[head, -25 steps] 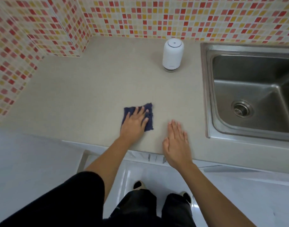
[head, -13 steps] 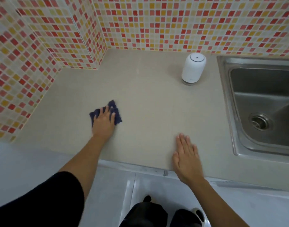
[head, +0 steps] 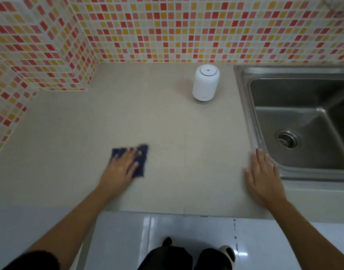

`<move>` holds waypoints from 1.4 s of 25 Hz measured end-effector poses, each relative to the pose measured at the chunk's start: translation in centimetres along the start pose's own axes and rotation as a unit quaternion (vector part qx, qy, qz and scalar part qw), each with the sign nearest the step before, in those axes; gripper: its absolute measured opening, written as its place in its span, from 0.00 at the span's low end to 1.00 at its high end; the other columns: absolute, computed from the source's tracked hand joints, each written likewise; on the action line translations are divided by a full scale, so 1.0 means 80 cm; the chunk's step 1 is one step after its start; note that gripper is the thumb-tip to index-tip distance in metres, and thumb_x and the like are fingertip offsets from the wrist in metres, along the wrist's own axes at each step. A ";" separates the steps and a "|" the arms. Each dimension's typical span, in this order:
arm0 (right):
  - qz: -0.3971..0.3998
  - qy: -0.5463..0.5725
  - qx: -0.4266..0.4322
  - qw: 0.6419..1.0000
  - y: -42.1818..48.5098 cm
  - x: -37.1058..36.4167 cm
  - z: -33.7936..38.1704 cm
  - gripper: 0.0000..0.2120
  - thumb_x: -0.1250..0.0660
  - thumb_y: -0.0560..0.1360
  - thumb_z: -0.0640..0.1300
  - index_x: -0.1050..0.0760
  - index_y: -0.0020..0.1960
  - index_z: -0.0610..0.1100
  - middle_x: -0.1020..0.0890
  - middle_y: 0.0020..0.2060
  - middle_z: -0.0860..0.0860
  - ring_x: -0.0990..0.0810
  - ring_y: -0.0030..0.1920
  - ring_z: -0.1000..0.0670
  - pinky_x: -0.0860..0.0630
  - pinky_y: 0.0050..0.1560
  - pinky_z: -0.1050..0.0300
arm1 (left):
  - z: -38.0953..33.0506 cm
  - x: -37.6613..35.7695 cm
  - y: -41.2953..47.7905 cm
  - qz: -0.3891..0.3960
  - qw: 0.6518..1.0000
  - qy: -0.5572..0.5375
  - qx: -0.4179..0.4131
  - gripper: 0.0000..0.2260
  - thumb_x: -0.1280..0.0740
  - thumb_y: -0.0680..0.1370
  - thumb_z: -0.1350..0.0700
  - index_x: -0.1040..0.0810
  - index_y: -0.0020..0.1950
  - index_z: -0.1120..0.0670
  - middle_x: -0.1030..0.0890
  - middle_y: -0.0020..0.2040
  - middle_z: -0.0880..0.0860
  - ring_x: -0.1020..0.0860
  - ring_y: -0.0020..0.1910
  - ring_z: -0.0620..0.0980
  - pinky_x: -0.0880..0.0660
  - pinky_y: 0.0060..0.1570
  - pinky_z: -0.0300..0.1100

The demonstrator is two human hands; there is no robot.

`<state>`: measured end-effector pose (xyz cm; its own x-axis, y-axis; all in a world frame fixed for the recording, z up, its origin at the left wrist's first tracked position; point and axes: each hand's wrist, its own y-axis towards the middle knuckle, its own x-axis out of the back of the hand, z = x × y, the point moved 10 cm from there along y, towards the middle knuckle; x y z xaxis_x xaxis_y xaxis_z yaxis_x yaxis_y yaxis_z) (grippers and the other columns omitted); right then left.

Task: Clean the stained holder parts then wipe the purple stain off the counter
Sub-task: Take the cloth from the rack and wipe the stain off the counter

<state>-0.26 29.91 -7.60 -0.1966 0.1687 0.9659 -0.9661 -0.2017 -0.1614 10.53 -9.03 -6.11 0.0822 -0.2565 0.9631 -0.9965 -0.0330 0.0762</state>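
Note:
My left hand (head: pixel 120 170) presses flat on a dark blue cloth (head: pixel 141 162) lying on the beige counter (head: pixel 167 123), left of centre. The cloth shows past my fingertips and on the right side of the hand. My right hand (head: pixel 263 178) rests palm down on the counter, fingers together, with the fingertips next to the front left corner of the sink. It holds nothing. A white cylindrical holder (head: pixel 206 83) stands upright at the back of the counter, near the wall. I see no purple stain on the counter.
A steel sink (head: pixel 303 121) with a round drain fills the right side. Mosaic tile walls (head: pixel 167 30) close off the back and the left corner. The counter's front edge runs just below my wrists, with white floor and my feet beneath.
My left hand has slid the cloth back to the right, after a sweep to the left. My right hand now lies further right, by the sink's corner. The view has shifted too.

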 end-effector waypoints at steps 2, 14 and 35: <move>0.017 -0.008 0.030 0.999 0.001 -0.007 -0.001 0.38 0.67 0.71 0.61 0.55 0.76 0.41 0.55 0.76 0.46 0.59 0.75 0.51 0.57 0.73 0.47 | 0.029 0.002 0.075 0.004 0.995 0.005 0.099 0.25 0.53 0.80 0.48 0.30 0.68 0.60 0.26 0.67 0.61 0.30 0.67 0.60 0.37 0.66 0.53; 0.022 -0.005 0.038 0.999 0.003 -0.009 -0.004 0.35 0.68 0.72 0.58 0.60 0.75 0.43 0.63 0.72 0.53 0.64 0.72 0.56 0.63 0.71 0.52 | -0.242 -0.087 0.193 0.061 0.994 0.010 -0.088 0.20 0.50 0.81 0.50 0.34 0.71 0.53 0.33 0.72 0.51 0.37 0.73 0.50 0.41 0.70 0.47; -0.002 0.216 0.087 0.973 0.048 0.128 -0.198 0.26 0.51 0.81 0.52 0.57 0.74 0.48 0.55 0.72 0.58 0.60 0.73 0.59 0.60 0.72 0.61 | -0.378 -0.094 0.230 -0.006 0.987 -0.119 0.112 0.22 0.50 0.80 0.48 0.30 0.69 0.58 0.28 0.68 0.59 0.31 0.68 0.59 0.36 0.67 0.51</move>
<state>-8.61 46.12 -1.51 -0.2818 0.5510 0.7855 -0.9311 -0.3547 -0.0852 -8.81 21.49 -4.10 0.1210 -0.4731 0.8726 -0.9698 -0.2440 0.0021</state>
